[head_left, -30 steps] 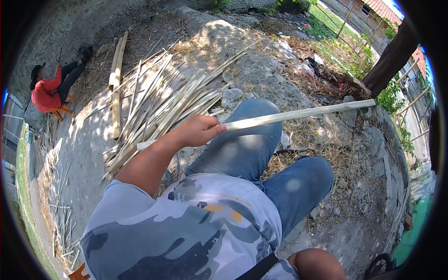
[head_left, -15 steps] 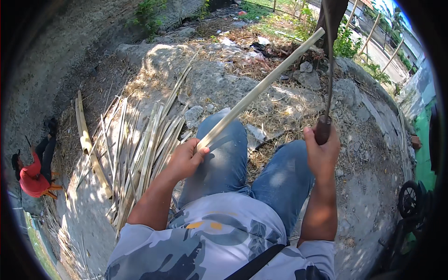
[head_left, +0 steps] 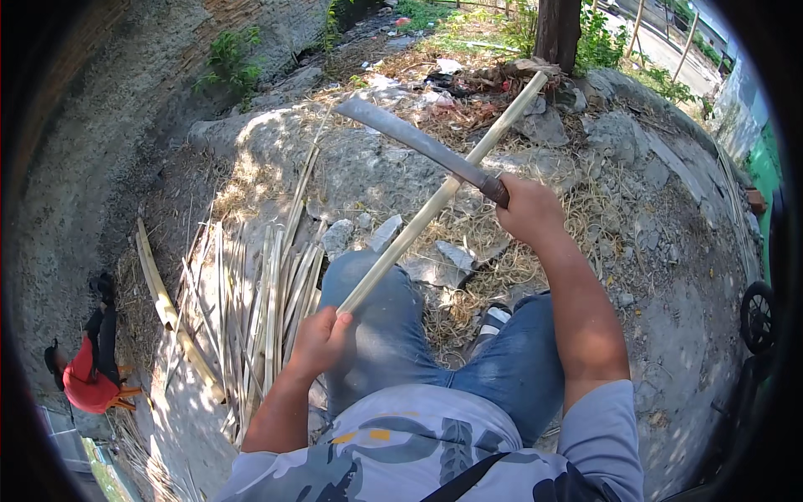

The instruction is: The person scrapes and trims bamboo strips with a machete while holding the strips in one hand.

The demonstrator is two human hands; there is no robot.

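My left hand (head_left: 316, 345) is closed round the lower end of a long, pale bamboo strip (head_left: 407, 237) above my left thigh. The strip slants up and away to the right. My right hand (head_left: 532, 209) grips the handle of a machete (head_left: 410, 136), whose broad grey blade points far left. Blade and strip cross just left of the handle; whether they touch I cannot tell. On the ground to my left lies a pile of split bamboo strips (head_left: 272, 293).
Left of the pile is a thicker bamboo piece (head_left: 159, 289). A person in red (head_left: 88, 381) sits at the far left. Broken stones (head_left: 456, 253) and dry shavings lie beyond my knees. A tree trunk (head_left: 558, 33) stands ahead, and a dark wheel (head_left: 758, 318) shows at right.
The machete has swung down from upright to lie across the bamboo strip, pointing left. My right hand has moved forward and left. My left hand still holds the strip, slightly lower and nearer me.
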